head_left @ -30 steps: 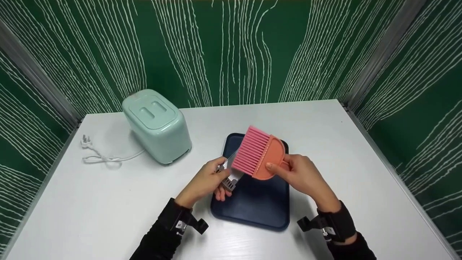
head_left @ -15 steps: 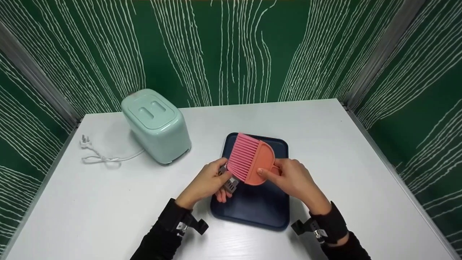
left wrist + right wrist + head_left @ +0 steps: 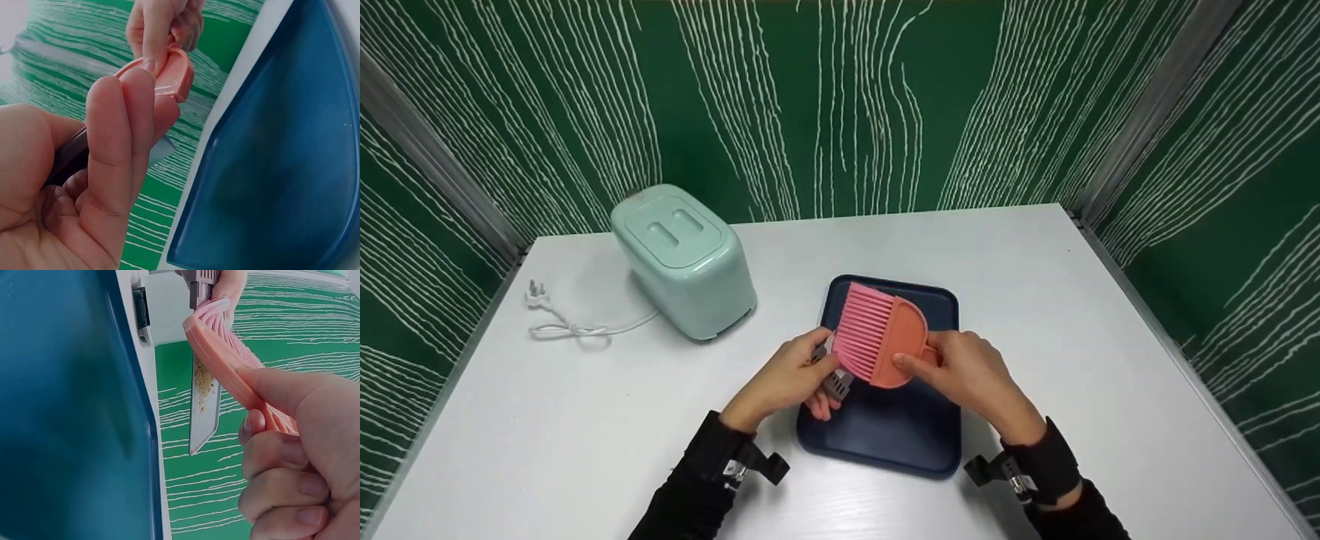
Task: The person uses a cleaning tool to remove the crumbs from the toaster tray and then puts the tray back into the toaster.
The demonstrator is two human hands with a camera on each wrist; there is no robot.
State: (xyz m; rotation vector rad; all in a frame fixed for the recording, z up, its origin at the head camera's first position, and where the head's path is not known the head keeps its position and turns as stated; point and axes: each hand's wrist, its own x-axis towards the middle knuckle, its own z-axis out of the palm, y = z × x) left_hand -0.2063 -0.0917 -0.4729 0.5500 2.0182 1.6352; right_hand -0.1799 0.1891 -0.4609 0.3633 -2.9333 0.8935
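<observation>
My right hand [image 3: 975,379] pinches the orange back of a small brush [image 3: 906,341] with pink bristles. My left hand [image 3: 784,375] grips the grey slotted end of a flat metal crumb tray [image 3: 205,430]. Light brown crumbs [image 3: 203,382] lie on the tray's surface in the right wrist view. The bristles bend against the tray close to the left hand. From the head view the brush covers most of the crumb tray. Both hands are above a dark blue serving tray [image 3: 885,439].
A mint green toaster [image 3: 682,262] stands at the back left of the white table [image 3: 585,420]. Its white cord and plug [image 3: 577,328] lie to its left. Green walls [image 3: 877,112] with white lines enclose the table's back and sides.
My right hand has moved left and slightly towards me, carrying the brush nearer my left hand. The left hand and crumb tray have stayed almost still.
</observation>
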